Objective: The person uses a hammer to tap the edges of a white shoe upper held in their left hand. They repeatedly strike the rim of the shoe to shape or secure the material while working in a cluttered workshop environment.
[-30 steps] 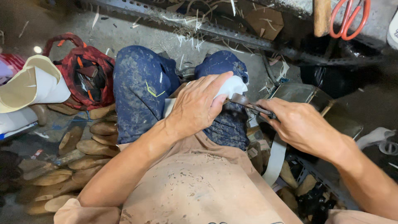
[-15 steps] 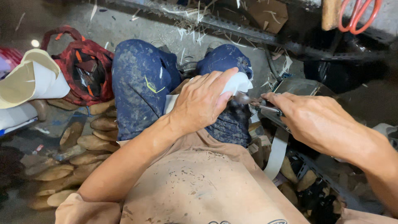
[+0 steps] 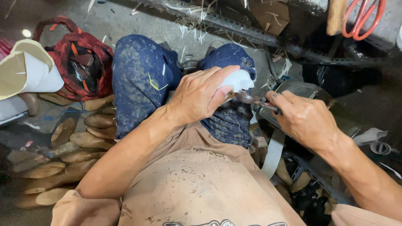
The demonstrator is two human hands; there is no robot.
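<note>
Left hand (image 3: 200, 97) curled over a white shoe form (image 3: 239, 79) on the knee — form mostly hidden, right hand (image 3: 303, 119) fisted around metal pincers (image 3: 250, 98), jaws obscured — handles covered.

The white form (image 3: 239, 79) under the left hand (image 3: 200, 97) looks like smooth, slightly glossy plastic, and the tool (image 3: 253, 99) gripped in the right hand (image 3: 303, 119) is dull grey metal with a worn, matt surface. The trousers (image 3: 140, 79) are blue cloth, mottled and dusty, the apron (image 3: 201, 184) is tan cloth, rough and stained. The soles (image 3: 83, 140) stacked on the floor (image 3: 138, 25) look like matt brown leather, and the floor itself is rough grey concrete strewn with pale shavings.
</note>
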